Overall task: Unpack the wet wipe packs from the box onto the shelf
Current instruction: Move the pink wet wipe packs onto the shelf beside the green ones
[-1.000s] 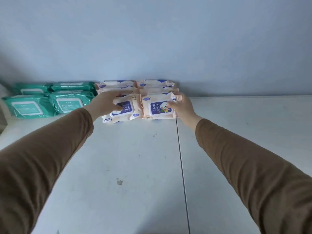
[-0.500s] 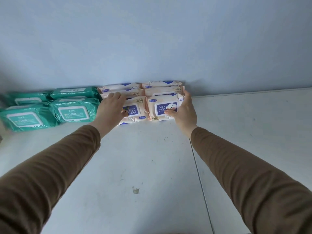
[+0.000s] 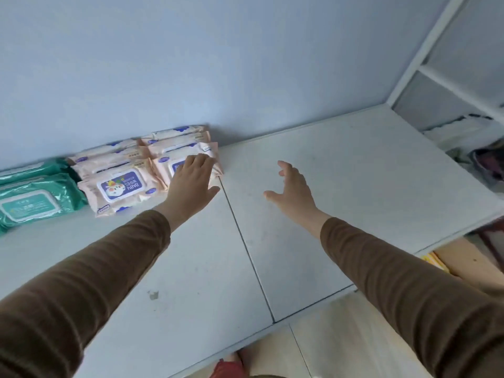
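Note:
Peach baby wipe packs (image 3: 120, 186) lie stacked in two columns against the blue wall on the white shelf (image 3: 354, 170). My left hand (image 3: 192, 184) rests flat, fingers together, on the front pack of the right column (image 3: 166, 167), pressing rather than gripping it. My right hand (image 3: 293, 189) hovers over bare shelf to the right of the packs, fingers spread, holding nothing. Green wipe packs (image 3: 32, 203) lie at the far left. No box is in view.
A seam (image 3: 245, 246) runs front to back across the shelf. A white shelf frame (image 3: 425, 47) rises at the right with cluttered items (image 3: 488, 162) behind it. Wooden floor (image 3: 341, 336) shows below the shelf's front edge.
My right hand has let go of the right-hand peach pack and drawn away to the right. My left hand has shifted from the left pack onto the right one. The view has swung right.

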### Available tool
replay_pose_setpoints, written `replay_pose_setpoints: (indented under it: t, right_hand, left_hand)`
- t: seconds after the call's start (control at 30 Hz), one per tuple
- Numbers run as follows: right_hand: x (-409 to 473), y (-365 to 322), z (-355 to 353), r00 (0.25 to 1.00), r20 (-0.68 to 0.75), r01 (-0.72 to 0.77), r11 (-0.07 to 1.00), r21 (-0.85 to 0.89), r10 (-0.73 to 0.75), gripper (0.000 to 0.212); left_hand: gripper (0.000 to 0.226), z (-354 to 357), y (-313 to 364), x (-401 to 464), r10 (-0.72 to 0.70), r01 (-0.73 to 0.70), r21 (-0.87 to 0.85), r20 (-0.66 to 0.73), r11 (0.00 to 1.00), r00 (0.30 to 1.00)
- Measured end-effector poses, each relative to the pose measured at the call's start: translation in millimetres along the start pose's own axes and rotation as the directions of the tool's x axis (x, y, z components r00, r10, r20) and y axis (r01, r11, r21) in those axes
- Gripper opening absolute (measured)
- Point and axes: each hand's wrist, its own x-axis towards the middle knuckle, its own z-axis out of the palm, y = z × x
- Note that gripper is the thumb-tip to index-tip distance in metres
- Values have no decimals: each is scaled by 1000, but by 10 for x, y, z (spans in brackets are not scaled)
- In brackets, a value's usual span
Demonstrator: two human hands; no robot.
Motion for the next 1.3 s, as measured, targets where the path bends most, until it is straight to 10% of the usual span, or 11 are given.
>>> replay_pose_setpoints:
  t: [0.6, 0.97, 1.3]
  right_hand:
    - [-2760, 4048, -2580, 971, -79, -232, 969, -85, 225, 36]
    - [-2690, 6304, -2843, 826, 119, -554, 832, -12, 551, 33]
    - [-2269, 7871, -2759, 764, 339, -571, 820, -42, 550, 37]
  left_hand:
    - [45, 1043, 5348, -598, 447, -381, -410, 75, 828, 891]
    - [49, 2600, 6856, -209, 447, -266, -411, 447, 872, 775]
    - [51, 3924, 7551, -63, 254, -52, -297, 700, 954, 668]
